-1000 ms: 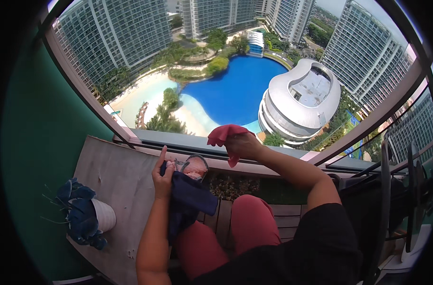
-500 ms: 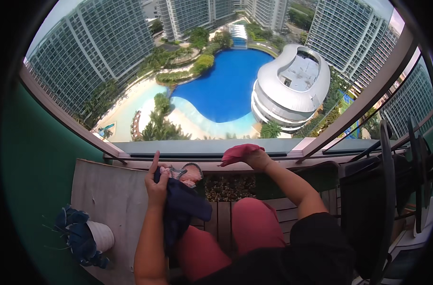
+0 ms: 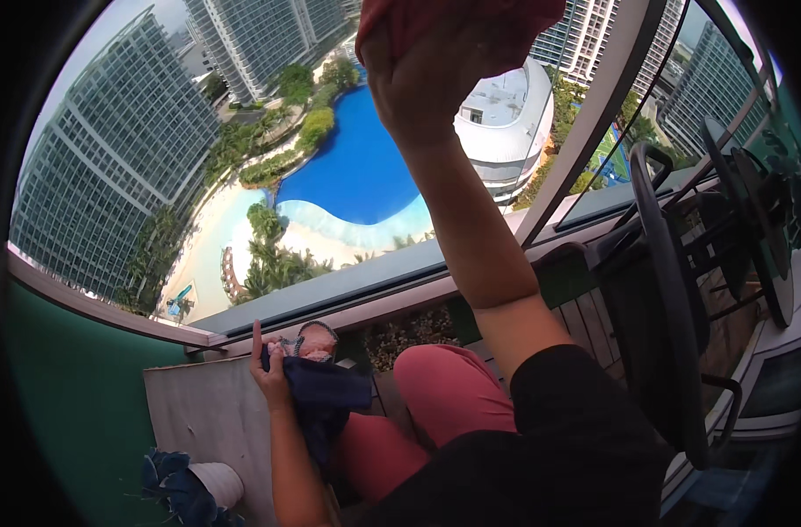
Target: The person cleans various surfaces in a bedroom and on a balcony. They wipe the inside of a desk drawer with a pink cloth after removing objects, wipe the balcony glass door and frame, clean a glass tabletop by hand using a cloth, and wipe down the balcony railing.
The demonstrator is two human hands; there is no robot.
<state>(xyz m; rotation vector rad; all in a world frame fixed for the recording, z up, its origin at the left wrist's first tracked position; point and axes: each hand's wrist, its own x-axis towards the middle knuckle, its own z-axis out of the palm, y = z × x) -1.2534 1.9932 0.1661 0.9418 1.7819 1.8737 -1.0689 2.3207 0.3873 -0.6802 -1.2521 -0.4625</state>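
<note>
My raised right hand (image 3: 422, 97) is at the top of the view, closed on a bunched red cloth (image 3: 519, 31) in front of the window. Whether the cloth touches the glass I cannot tell. Lower left, my left hand (image 3: 273, 376) grips a dark navy cloth (image 3: 328, 386) between thumb and fingers, its index finger stretched upward. The navy fabric hangs down over my left thigh. Beside those fingers shows a pink, ruffled fabric piece (image 3: 315, 341) with a black-and-white patterned edge; whether my hand holds it too is unclear.
A window frame (image 3: 378, 299) runs across the front, with a pool and tall buildings beyond. On the left, a grey tabletop (image 3: 198, 395) holds a white pot (image 3: 217, 485) with dark blue leaves. Dark chairs (image 3: 646, 307) stand at the right, over a slatted floor (image 3: 585, 329).
My right hand has risen from near the sill to the top of the view with the red cloth. The view has turned and tilted; my left hand keeps its hold on the navy cloth.
</note>
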